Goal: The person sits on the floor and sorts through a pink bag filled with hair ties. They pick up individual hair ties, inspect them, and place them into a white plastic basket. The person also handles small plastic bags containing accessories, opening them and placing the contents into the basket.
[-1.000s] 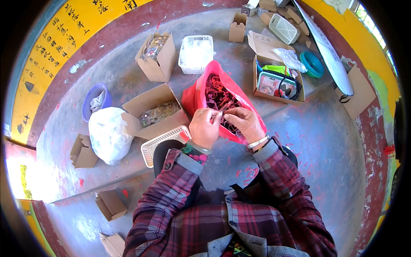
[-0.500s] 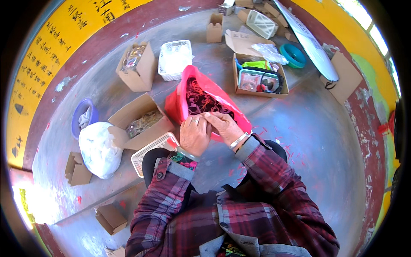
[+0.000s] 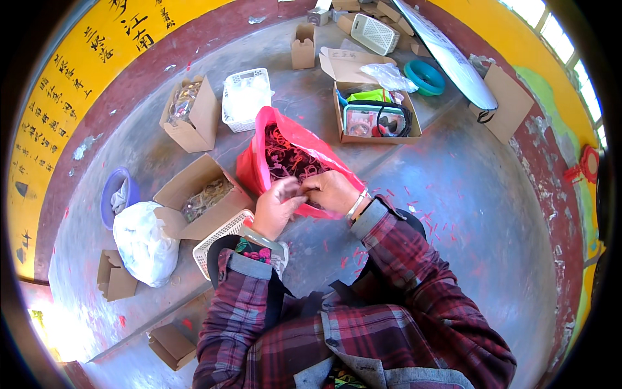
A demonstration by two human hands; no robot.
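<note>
My left hand (image 3: 275,209) and my right hand (image 3: 332,193) meet over the near edge of a red plastic bag (image 3: 252,165). My right fingers are pinched together, and the left ones curl in toward them with the palm turned up. Whatever lies between the fingertips is too small to make out. Inside the open bag sits a heap of dark red and pink thin, looped pieces (image 3: 285,154). A white slotted basket (image 3: 210,245) stands beside my left wrist, partly hidden by my sleeve and knee.
Left of the bag are an open cardboard box (image 3: 227,170), a stuffed white plastic bag (image 3: 146,243) and a purple basin (image 3: 133,191). Beyond it stand a filled carton (image 3: 204,117), a white basket (image 3: 241,120) and a box of supplies (image 3: 372,139). Red scraps (image 3: 431,217) litter the floor at right.
My hands have drawn slightly apart at the wrists. The left has rolled palm-up, and the fingertips still meet. The view has shifted, so the surroundings sit a little lower and further left.
</note>
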